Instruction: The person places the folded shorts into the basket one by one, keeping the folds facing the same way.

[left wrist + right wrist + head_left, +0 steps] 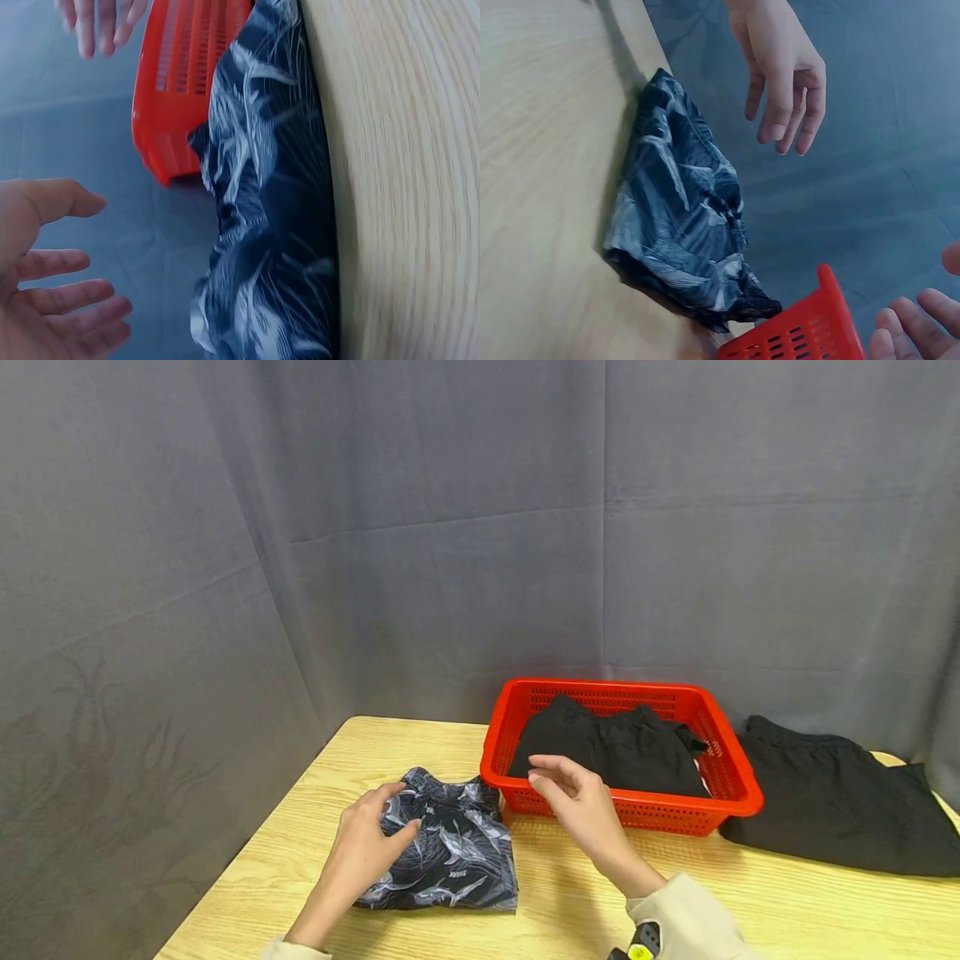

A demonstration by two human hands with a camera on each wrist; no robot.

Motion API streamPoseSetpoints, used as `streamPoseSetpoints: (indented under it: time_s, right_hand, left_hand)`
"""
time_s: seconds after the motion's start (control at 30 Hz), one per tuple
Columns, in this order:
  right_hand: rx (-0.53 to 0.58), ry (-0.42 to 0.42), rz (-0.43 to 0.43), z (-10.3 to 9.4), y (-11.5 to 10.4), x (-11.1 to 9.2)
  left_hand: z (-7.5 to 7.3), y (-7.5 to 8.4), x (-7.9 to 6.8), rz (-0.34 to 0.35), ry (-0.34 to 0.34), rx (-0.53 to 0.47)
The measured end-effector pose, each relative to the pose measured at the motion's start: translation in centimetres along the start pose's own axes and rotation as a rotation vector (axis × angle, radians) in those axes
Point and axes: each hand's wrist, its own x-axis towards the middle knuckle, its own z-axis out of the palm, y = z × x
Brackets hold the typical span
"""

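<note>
While the left hand (362, 849) and right hand (582, 810) hover released, fingers gently bent, the gathered-waist patterned garment (453, 852) lies on the wood-grained table (405, 737) beside a perforated red basket (652, 814).

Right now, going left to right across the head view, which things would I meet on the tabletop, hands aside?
Dark patterned garment → red basket → black garment lying outside the basket.
</note>
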Motion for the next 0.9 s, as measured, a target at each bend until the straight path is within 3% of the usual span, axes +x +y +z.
streamPoseSetpoints:
  time_s: [0.27,0.53,0.9]
  right_hand:
    - [0.001,-0.034,0.073,0.5,1.2,-1.1]
    - [-0.057,-0.139,0.139,1.6,2.1,-2.0]
    - [-0.071,-0.233,0.201,3.7,3.3,-2.0]
  left_hand:
    - [-0.9,-2.6,0.1,-0.126,0.043,-0.063]
    - [-1.0,-4.7,-0.2,-0.246,0.031,-0.036]
    - [-1.2,-6.1,-0.5,-0.313,-0.151,-0.001]
